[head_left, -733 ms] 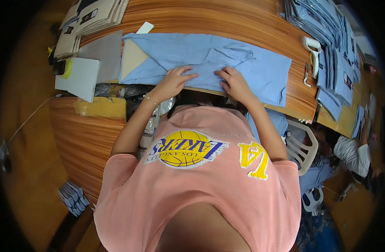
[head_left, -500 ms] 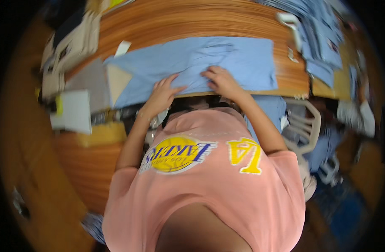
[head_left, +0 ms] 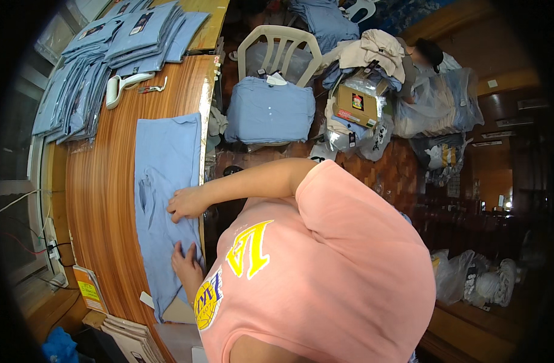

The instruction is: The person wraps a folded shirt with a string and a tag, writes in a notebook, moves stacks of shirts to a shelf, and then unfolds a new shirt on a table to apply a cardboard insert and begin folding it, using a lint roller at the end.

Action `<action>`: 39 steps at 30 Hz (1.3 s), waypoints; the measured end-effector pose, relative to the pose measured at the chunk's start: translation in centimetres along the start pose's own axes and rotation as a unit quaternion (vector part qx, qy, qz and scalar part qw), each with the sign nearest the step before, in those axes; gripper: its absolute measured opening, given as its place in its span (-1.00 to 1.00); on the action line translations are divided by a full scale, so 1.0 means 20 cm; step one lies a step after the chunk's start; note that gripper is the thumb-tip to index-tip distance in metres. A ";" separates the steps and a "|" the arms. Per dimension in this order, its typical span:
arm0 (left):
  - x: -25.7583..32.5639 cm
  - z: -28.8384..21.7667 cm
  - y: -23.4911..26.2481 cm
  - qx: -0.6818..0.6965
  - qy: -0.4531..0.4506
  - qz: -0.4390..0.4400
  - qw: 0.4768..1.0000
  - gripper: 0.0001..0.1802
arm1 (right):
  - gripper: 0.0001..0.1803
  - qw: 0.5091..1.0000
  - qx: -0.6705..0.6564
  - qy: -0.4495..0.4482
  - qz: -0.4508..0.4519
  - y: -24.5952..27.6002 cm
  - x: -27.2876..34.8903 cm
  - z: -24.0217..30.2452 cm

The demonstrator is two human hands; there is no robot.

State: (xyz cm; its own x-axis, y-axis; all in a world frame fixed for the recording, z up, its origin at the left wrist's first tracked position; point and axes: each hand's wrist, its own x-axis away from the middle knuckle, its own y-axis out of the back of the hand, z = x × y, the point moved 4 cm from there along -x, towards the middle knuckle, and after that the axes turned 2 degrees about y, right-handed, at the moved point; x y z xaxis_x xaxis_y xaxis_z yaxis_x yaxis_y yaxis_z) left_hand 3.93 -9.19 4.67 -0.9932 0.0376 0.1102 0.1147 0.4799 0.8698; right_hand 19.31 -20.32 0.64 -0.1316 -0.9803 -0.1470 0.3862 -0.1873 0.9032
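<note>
A light blue garment lies folded into a long strip along the near edge of the wood-grain table, with wrinkles around its middle. A beige flat piece shows at one end, partly under the cloth. My right hand rests on the garment near its middle, fingers spread and bent against the cloth. Close by, my left hand also touches the garment, its thumb and fingers apart. Neither hand grips anything that I can see.
Folded blue shirts are stacked at the table's far end, near a white curved object and a small tool. A plastic chair holds blue shirts. Beyond are a cardboard box, bags and another person.
The view has swung to my right, so the table now runs along the left side. Both hands stay on the blue garment, which keeps its strip shape.
</note>
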 end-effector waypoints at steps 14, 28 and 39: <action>0.01 -0.02 0.04 0.034 0.006 -0.087 0.996 -0.87 | -0.68 0.997 -0.072 -0.008 0.015 0.03 -0.06 -0.02; 0.19 0.02 0.22 0.141 0.300 -0.082 0.940 -0.81 | -0.83 0.883 -0.147 -0.323 -0.308 0.88 0.32 -1.38; 0.31 0.00 0.23 0.159 0.373 -0.227 0.885 -0.78 | -0.61 0.911 0.231 -0.160 -0.301 0.74 -0.13 -1.62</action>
State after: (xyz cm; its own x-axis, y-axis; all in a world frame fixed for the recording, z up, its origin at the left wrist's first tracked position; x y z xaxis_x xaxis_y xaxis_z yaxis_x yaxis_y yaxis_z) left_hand -1.70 -6.74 9.45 -0.6317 -0.7553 0.1745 -0.4227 0.5243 0.7392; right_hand 54.99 -22.52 1.31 -0.4811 -0.6264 -0.6133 -0.2603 -0.5659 0.7823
